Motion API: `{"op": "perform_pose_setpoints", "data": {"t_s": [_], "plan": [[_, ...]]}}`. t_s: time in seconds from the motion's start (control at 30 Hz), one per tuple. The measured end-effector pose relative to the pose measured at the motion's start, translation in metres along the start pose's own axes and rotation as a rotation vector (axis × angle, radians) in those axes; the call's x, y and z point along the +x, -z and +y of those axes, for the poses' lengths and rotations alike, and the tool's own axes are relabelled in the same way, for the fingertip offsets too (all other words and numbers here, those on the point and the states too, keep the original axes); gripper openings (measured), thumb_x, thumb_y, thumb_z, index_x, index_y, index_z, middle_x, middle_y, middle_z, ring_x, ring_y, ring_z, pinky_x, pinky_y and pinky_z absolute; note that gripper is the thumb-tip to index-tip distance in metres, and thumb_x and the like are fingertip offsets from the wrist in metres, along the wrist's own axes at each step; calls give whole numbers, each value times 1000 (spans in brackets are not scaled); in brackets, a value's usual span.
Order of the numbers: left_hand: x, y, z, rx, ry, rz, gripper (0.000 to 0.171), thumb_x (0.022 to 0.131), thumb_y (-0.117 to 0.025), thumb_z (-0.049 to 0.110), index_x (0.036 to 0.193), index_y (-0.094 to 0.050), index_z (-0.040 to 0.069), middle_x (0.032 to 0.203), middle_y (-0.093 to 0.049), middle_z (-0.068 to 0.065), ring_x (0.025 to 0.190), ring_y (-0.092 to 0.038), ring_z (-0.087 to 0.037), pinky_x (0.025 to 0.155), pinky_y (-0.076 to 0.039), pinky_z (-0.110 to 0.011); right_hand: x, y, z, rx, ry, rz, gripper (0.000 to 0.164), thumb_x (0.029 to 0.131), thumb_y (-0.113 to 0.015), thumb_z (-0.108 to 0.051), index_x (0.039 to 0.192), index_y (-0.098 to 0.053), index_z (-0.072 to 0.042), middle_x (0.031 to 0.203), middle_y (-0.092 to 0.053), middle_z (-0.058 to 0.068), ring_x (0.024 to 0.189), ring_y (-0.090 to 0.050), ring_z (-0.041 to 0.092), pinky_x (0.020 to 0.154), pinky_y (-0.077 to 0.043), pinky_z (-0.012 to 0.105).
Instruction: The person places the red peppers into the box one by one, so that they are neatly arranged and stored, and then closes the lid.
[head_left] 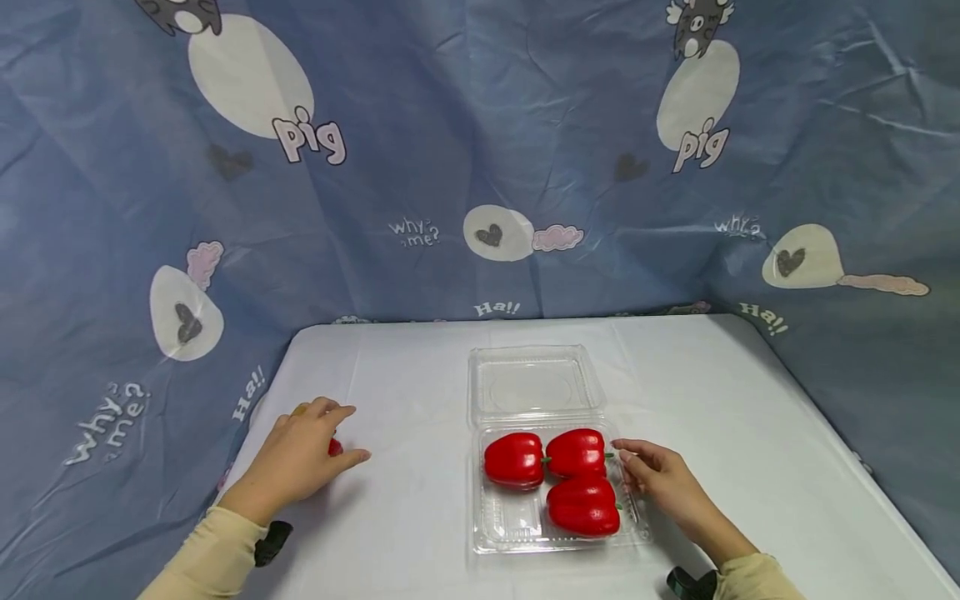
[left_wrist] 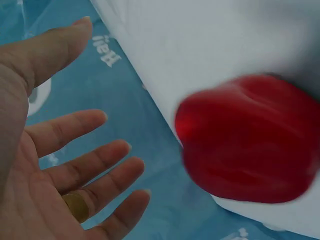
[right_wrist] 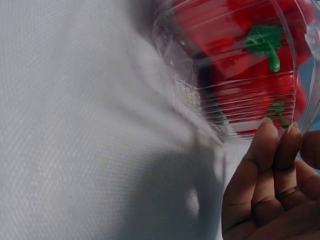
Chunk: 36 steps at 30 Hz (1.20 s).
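Observation:
On the table's left side, my left hand [head_left: 300,454] hovers over a red toy bell pepper [left_wrist: 250,140], mostly hidden behind it in the head view. The left wrist view has its fingers spread and apart from that pepper. A clear plastic clamshell box [head_left: 502,523] lies unfolded to the right of centre, its lid [head_left: 536,383] laid back. Three more red bell peppers sit in the base: one at left [head_left: 513,460], one at upper right [head_left: 576,452], one at lower right [head_left: 583,506]. My right hand [head_left: 667,483] pinches the box's right rim with its fingertips.
White cloth covers the table [head_left: 412,508]. Behind and beside it hangs a blue curtain [head_left: 420,158] with pig prints. The open lid extends toward the far edge of the table.

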<state>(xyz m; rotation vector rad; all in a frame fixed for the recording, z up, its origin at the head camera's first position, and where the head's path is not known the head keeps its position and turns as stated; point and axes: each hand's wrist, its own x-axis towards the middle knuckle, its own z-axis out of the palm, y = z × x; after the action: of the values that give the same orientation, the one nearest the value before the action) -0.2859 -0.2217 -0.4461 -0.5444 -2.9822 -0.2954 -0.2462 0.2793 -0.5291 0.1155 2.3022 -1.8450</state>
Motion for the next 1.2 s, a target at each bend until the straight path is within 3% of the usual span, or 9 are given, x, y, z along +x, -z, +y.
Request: {"op": "perform_pose_setpoints", "data": {"t_s": [0.33,0.73,0.93,1.2], "plan": [[-12,-20,-26,57,90,-38,75,69,-85,48,123,-64,0,113,-60,-22,97,-58,-40,76,-48,-62,-1,0,-1,-18,-14,16,40,100,-59,-17,133,-55,5,82,-55,13,68,-55,18,63,-52,29],[-12,-39,-43,-80,126,-76,76,73,-87,32,132,-55,-4,121,-53,-28,100,-56,-44,66,-54,-60,0,-1,-1,-8,-30,18,40,101,-58,-18,134,-55,4,83,-56,13,69,-56,20,63,-53,29],[-10,-37,-37,-101,111,-96,77,72,-88,33,133,-56,-2,122,-55,-25,101,-56,-42,69,-55,-58,1,0,0,0,-23,12,40,101,-59,-18,134,-55,4,83,-56,13,69,-55,19,63,-53,28],[-3,-27,-8,-109,63,-75,75,73,-87,34,134,-58,3,122,-57,-19,103,-57,-38,68,-57,-55,0,0,1,3,-12,13,40,100,-60,-18,132,-56,5,82,-56,12,68,-54,17,61,-51,27]]}}
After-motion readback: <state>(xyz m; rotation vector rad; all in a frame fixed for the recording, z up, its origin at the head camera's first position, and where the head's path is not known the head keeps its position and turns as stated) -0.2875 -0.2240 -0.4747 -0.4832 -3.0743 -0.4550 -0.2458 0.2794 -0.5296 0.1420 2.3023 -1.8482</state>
